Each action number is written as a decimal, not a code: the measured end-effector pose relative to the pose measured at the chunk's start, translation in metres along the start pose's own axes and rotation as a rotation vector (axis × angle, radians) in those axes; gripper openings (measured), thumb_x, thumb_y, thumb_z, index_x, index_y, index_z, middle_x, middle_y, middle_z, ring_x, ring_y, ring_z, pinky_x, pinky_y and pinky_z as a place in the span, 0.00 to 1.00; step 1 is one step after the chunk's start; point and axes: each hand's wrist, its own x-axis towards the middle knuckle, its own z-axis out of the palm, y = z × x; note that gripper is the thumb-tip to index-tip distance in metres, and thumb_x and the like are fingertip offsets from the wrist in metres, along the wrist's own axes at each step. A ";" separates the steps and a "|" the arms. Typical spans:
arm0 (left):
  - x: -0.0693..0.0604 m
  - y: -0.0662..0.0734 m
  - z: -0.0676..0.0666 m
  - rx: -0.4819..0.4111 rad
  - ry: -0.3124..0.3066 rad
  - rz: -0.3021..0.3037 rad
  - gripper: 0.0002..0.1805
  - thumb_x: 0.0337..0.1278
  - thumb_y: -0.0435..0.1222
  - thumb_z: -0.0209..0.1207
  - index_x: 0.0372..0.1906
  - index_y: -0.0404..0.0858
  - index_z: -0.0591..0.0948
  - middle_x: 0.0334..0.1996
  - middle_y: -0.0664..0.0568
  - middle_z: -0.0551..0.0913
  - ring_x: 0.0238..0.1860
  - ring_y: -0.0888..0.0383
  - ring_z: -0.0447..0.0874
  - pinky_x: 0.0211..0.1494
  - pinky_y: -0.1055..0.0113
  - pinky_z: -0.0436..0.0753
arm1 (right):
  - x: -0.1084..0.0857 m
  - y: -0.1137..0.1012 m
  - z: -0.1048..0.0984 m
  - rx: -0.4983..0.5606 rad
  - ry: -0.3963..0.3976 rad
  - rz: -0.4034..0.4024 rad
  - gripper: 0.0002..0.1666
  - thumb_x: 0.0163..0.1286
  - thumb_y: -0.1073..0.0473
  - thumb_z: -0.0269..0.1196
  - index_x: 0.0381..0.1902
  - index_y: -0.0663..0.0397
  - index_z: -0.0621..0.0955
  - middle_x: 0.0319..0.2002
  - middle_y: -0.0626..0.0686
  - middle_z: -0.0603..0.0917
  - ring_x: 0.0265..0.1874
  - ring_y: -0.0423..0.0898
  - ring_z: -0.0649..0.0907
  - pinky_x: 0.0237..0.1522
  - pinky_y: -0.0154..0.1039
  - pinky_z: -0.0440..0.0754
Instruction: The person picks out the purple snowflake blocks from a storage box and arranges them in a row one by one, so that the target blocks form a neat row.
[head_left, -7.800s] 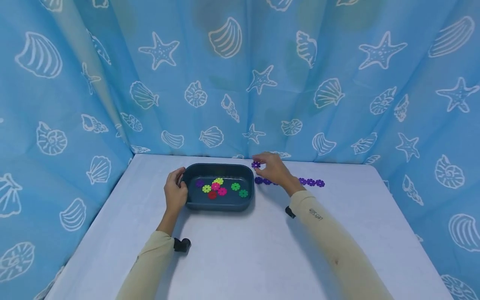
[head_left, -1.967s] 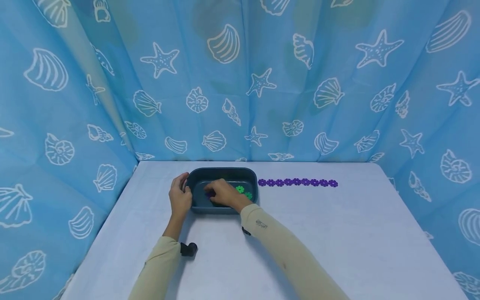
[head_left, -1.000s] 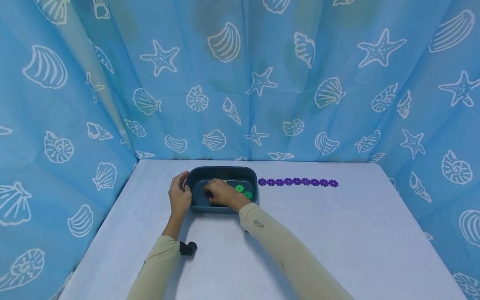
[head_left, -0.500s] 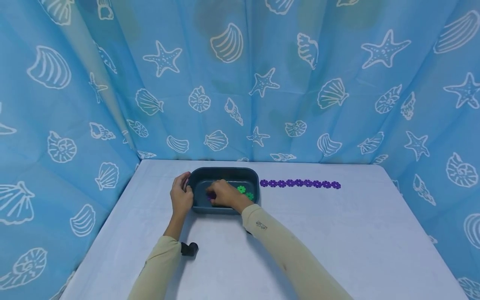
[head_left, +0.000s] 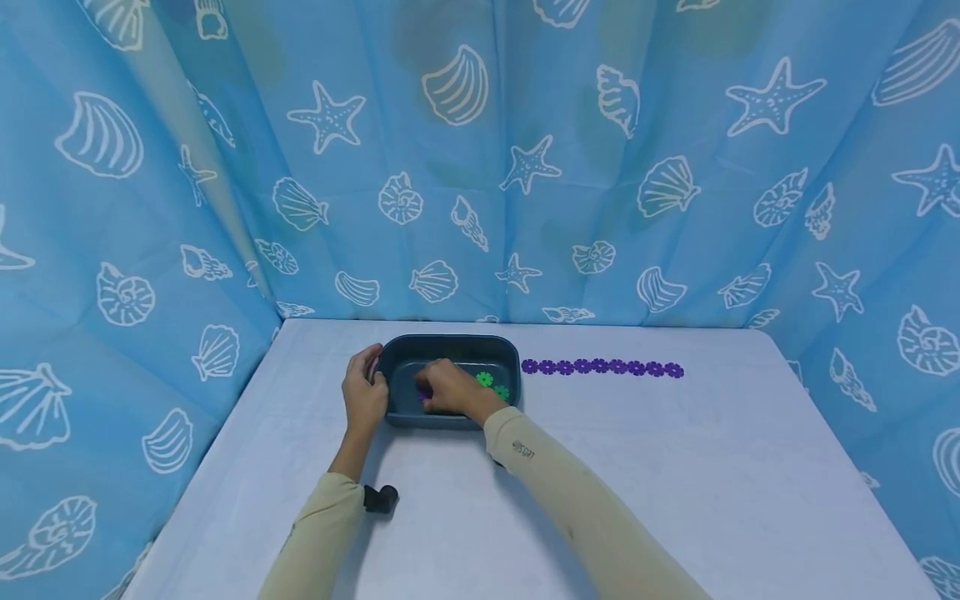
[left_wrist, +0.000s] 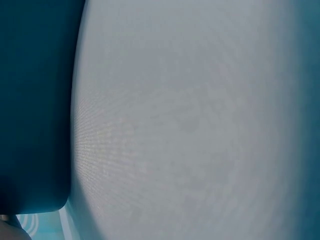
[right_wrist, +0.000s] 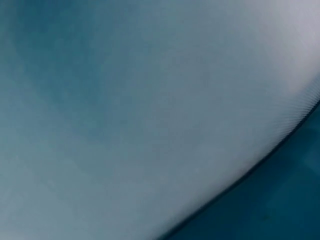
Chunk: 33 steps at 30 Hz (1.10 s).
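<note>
In the head view a dark blue-grey plastic basin (head_left: 450,422) stands near the table's back edge. My left hand (head_left: 363,392) grips its left end, thumb at the rim. My right hand (head_left: 450,387) reaches down inside, fingers curled at a purple flower-shaped disc (head_left: 423,397) that shows only partly under the fingertips. Two green flower-shaped discs (head_left: 484,379) lie right of that hand, which hides much of the basin floor. The basin's outer wall (left_wrist: 35,100) fills the left of the left wrist view; the right wrist view catches a dark edge of the basin (right_wrist: 270,200).
Several purple flower-shaped discs (head_left: 600,366) form a row on the white-covered table (head_left: 675,467), extending right from the basin. Behind and beside the table hangs a blue curtain (head_left: 480,208) with shell prints. A black wrist camera (head_left: 382,499) sits by the left sleeve.
Since the oldest frame, my right hand has left the row, now one purple disc longer, and entered the basin. In the last second its fingers have shifted slightly; the left hand keeps its grip.
</note>
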 end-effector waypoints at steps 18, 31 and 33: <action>0.001 0.000 -0.001 0.007 0.000 0.000 0.25 0.57 0.16 0.46 0.59 0.30 0.75 0.57 0.42 0.74 0.64 0.53 0.72 0.69 0.71 0.70 | 0.002 -0.003 -0.001 -0.090 -0.040 0.031 0.14 0.57 0.54 0.71 0.39 0.53 0.83 0.31 0.46 0.78 0.33 0.42 0.76 0.35 0.34 0.79; -0.001 0.002 -0.001 0.000 -0.002 -0.022 0.26 0.57 0.16 0.46 0.60 0.31 0.74 0.58 0.42 0.74 0.64 0.53 0.72 0.69 0.71 0.69 | -0.005 -0.006 0.000 -0.130 0.006 -0.014 0.21 0.59 0.55 0.69 0.50 0.53 0.82 0.38 0.48 0.76 0.36 0.41 0.75 0.38 0.30 0.80; 0.000 0.001 0.000 0.007 -0.003 -0.021 0.26 0.57 0.16 0.46 0.60 0.31 0.75 0.58 0.43 0.75 0.64 0.54 0.72 0.69 0.71 0.69 | -0.006 -0.005 0.000 -0.117 0.024 -0.017 0.21 0.59 0.56 0.69 0.51 0.53 0.83 0.39 0.48 0.77 0.36 0.40 0.76 0.40 0.30 0.80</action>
